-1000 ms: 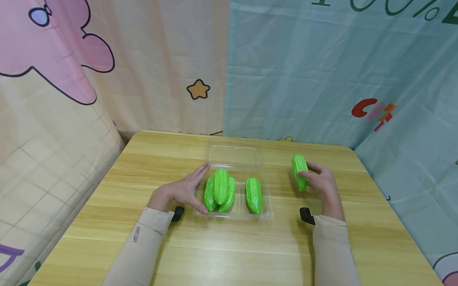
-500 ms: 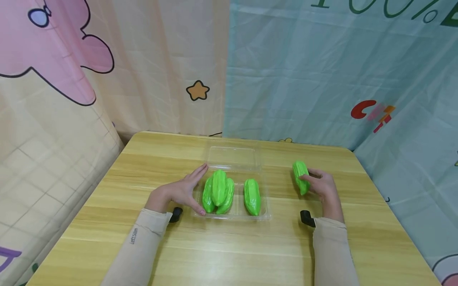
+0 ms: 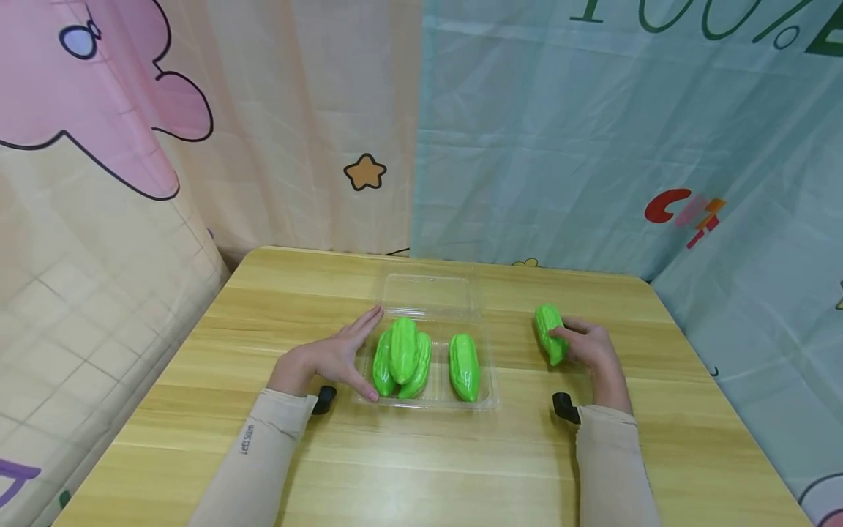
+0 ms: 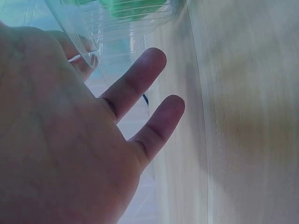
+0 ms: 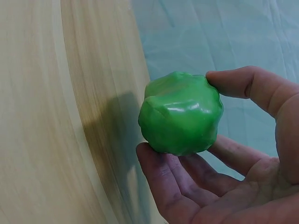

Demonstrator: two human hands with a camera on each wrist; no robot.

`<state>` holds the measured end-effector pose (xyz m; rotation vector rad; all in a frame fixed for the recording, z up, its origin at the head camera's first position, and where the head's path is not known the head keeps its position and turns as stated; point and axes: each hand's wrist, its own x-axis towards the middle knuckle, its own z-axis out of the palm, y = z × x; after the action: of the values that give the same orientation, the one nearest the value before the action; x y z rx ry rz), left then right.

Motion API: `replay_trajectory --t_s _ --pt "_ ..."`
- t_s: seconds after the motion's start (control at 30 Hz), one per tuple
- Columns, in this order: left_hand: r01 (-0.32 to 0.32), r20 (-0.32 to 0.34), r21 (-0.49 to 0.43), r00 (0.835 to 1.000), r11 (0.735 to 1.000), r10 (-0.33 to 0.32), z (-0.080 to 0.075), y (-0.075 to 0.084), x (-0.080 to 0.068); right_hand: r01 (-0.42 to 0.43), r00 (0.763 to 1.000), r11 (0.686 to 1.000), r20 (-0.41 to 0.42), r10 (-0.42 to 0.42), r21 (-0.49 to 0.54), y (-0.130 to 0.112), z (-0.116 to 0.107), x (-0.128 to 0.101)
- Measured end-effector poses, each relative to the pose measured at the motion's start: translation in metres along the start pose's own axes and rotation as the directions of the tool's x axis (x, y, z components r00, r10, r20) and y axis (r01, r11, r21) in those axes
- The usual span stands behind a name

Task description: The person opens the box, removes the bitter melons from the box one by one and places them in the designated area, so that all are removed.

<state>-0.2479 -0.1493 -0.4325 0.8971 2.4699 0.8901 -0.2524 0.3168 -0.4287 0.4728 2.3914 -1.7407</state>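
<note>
In the head view, my left hand [image 3: 329, 359] spans the left side of a clear plastic clamshell box [image 3: 487, 399]. Its thumb touches the front left corner and its fingers reach the back left corner, extended in the left wrist view. Three green bitter melons [image 3: 403, 350] are bunched at the box's left, one on top of two. Another bitter melon [image 3: 464, 367] lies apart on the right of the box. To the right of the box, my right hand [image 3: 591, 350] pinches a bitter melon [image 5: 182, 114] between thumb and fingers, above the table.
The box's lid [image 3: 429, 293] lies folded back towards the far table edge. A wooden table [image 3: 408, 468] bears everything. Printed cloth curtains [image 3: 316, 132] hang behind and at both sides.
My right hand has come slightly nearer and lower with its bitter melon. My left hand stays against the box. The head view has tilted up a little.
</note>
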Motion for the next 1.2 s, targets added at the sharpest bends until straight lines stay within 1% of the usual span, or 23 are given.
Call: replay_trajectory --t_s 0.17,0.47,0.83,1.0,1.2 --pt "0.007 0.002 -0.009 1.000 1.000 -0.007 0.001 0.000 0.000 0.002 1.000 0.999 0.003 -0.002 -0.052 0.003 0.000 0.000" --pt "0.012 0.009 -0.015 1.000 1.000 -0.012 0.004 0.000 0.000 -0.018 1.000 0.997 0.019 0.019 -0.069 0.010 0.002 0.000" --pt "0.020 0.009 -0.025 1.000 0.999 -0.020 0.004 0.000 0.001 -0.035 0.999 0.995 0.026 0.038 -0.096 0.011 0.001 0.000" --pt "0.022 0.011 -0.028 1.000 0.999 -0.022 0.003 0.001 0.000 -0.038 0.999 0.997 0.032 0.040 -0.063 0.011 0.000 0.002" --pt "0.011 0.004 -0.020 1.000 1.000 -0.010 0.001 0.002 -0.001 -0.039 0.999 0.999 0.035 0.039 -0.012 0.008 -0.002 0.003"
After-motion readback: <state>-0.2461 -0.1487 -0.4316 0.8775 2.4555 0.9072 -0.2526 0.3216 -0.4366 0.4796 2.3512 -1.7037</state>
